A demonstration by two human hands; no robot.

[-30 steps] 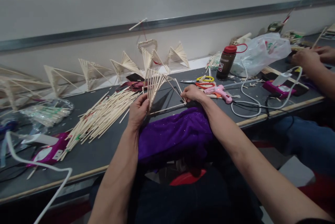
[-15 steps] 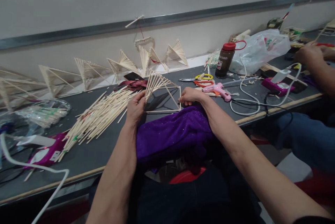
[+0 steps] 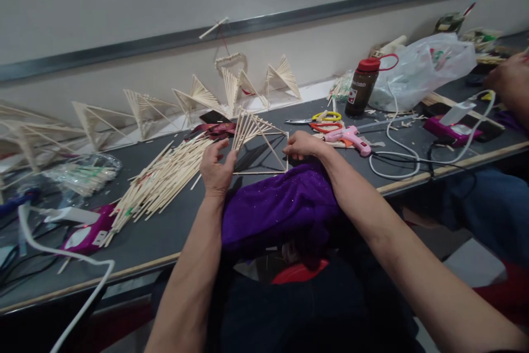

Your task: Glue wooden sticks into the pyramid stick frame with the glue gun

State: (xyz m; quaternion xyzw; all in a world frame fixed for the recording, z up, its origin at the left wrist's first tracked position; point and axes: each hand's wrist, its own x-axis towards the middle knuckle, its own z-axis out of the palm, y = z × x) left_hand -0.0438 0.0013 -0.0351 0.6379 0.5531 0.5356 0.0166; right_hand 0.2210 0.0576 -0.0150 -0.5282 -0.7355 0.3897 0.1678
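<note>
A frame of thin wooden sticks, with a fan of sticks rising at its left, stands on the dark table in front of me. My left hand is beside the fan, thumb and fingers apart, the thumb close to the sticks. At the frame's right end, the fingers of my right hand are pinched together on the short upright stick. A purple cloth lies below both hands, over the table's front edge.
Left of me lie a heap of loose sticks and a purple power strip. To the right are scissors, a pink glue gun, a bottle and white cables. Finished stick shapes line the wall. A co-worker's hand shows far right.
My left hand has loosened from the fan of sticks and its fingers have spread. My right fingertips have slid a little up the short upright stick. The view has shifted slightly.
</note>
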